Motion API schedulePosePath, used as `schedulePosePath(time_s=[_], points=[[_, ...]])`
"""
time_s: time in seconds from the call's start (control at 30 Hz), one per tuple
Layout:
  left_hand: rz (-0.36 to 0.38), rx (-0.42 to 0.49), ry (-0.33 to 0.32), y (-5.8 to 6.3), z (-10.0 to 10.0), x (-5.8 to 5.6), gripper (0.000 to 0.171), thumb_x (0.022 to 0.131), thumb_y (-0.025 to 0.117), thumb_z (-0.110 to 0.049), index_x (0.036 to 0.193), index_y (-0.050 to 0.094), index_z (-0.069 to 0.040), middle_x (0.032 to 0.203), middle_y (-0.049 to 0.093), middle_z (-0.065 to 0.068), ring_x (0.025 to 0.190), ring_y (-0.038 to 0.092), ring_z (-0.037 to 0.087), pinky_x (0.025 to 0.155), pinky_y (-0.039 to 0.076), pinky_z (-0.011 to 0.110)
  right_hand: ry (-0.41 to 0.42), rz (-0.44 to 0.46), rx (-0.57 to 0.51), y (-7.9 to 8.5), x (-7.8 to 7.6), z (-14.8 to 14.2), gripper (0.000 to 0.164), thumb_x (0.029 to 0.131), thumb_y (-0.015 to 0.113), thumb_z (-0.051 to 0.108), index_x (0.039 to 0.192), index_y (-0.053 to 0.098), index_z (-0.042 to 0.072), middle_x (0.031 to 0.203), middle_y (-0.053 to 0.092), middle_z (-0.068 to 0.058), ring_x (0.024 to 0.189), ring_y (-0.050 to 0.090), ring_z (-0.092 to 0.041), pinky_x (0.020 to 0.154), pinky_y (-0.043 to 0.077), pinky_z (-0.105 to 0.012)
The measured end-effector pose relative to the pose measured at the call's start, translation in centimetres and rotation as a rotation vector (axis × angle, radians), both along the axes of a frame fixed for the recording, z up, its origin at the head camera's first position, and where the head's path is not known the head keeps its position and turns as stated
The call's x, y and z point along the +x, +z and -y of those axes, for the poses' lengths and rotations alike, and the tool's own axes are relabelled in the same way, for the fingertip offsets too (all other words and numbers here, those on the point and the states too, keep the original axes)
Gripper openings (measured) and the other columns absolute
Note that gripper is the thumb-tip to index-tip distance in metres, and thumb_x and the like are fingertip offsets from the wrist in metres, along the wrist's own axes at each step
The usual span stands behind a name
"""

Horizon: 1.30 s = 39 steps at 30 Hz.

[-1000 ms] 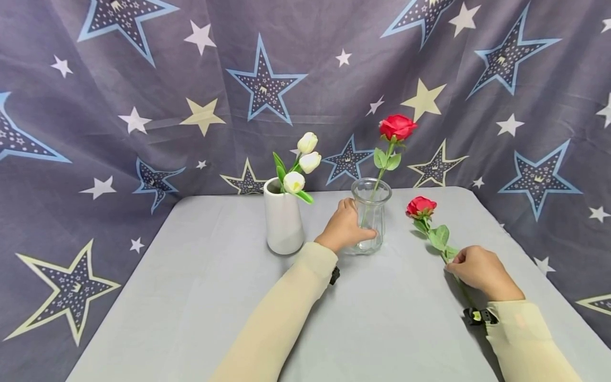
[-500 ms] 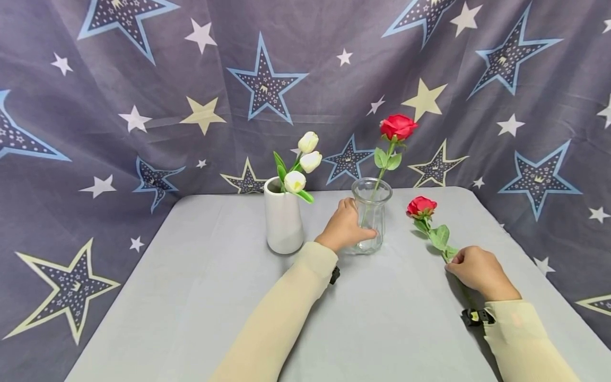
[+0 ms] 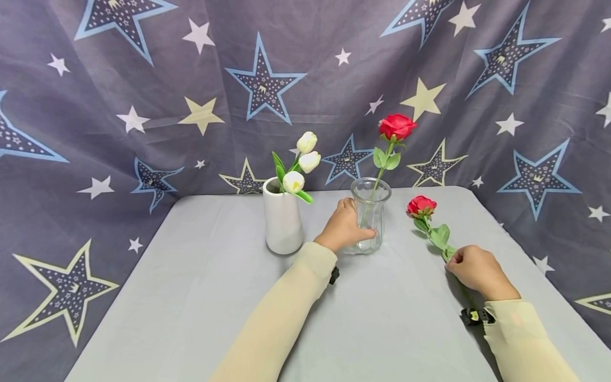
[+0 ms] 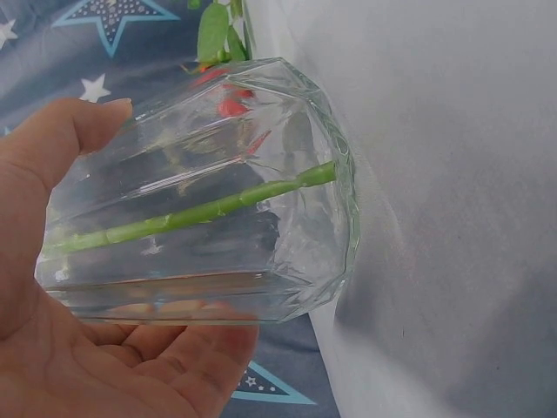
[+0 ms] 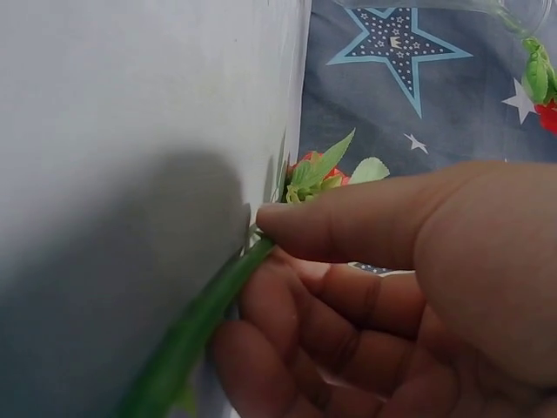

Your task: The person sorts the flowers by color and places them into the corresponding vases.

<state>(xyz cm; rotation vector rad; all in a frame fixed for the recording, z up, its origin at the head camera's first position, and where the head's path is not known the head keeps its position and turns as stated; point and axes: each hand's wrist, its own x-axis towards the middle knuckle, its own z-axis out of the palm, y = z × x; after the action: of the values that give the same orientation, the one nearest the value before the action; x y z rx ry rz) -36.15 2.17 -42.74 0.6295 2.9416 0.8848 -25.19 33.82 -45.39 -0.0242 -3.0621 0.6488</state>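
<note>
My left hand grips the clear glass vase by its side, thumb on one side and fingers on the other. In that vase stands a red rose, its green stem visible through the glass in the left wrist view. To the right, a second red rose lies on the table with its bloom pointing away from me. My right hand pinches this rose's stem between thumb and index finger. The stem's lower end is mostly hidden beneath the hand in the head view.
Left of the glass vase stands a white vase with several white tulips leaning right. A grey cloth covers the table. Behind it hangs a dark star-patterned curtain.
Almost nothing differs. My right hand and wrist have shifted very slightly, keeping hold of the rose stem, while my left hand stays on the vase.
</note>
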Motion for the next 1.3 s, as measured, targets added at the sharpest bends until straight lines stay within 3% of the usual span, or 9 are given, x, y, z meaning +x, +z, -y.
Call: schedulePosePath(time_s=[0.37, 0.8, 1.1, 1.3], points=[[0.008, -0.011, 0.005, 0.0, 0.0, 0.1, 0.112, 0.085, 0.08, -0.05, 0.159, 0.021, 0.011, 0.161, 0.029, 0.026, 0.146, 0.041, 0.034, 0.12, 0.039, 0.037, -0.022, -0.029, -0.003, 0.2, 0.1, 0.2, 0.034, 0.089, 0.064, 0.016, 0.058, 0.049, 0.017, 0.055, 0.042, 0.004, 0.053, 0.042, -0.018, 0.052, 0.032, -0.032], [0.004, -0.021, -0.006, 0.4, 0.3, 0.4, 0.112, 0.086, 0.079, -0.05, 0.159, 0.02, 0.011, 0.162, 0.028, 0.026, 0.147, 0.04, 0.033, 0.121, 0.038, 0.036, -0.006, -0.052, 0.028, 1.6, 0.2, 0.5, 0.034, 0.091, 0.069, 0.022, 0.061, 0.053, 0.017, 0.057, 0.047, 0.004, 0.055, 0.045, -0.018, 0.054, 0.033, -0.032], [0.008, -0.029, 0.003, 0.4, 0.1, 0.4, 0.113, 0.086, 0.079, -0.052, 0.159, 0.019, 0.01, 0.162, 0.028, 0.025, 0.148, 0.04, 0.033, 0.121, 0.038, 0.036, -0.001, -0.093, 0.038, 2.4, 0.3, 0.5, 0.031, 0.091, 0.058, 0.016, 0.061, 0.051, 0.018, 0.056, 0.044, 0.004, 0.054, 0.042, -0.018, 0.054, 0.032, -0.032], [0.003, -0.026, 0.007, 0.2, 0.1, 0.4, 0.112, 0.085, 0.079, -0.051, 0.159, 0.02, 0.009, 0.161, 0.029, 0.025, 0.146, 0.042, 0.032, 0.12, 0.039, 0.036, -0.008, -0.135, 0.041, 3.0, 0.4, 0.5, 0.03, 0.092, 0.058, 0.016, 0.062, 0.055, 0.017, 0.056, 0.045, 0.004, 0.055, 0.041, -0.018, 0.054, 0.031, -0.032]])
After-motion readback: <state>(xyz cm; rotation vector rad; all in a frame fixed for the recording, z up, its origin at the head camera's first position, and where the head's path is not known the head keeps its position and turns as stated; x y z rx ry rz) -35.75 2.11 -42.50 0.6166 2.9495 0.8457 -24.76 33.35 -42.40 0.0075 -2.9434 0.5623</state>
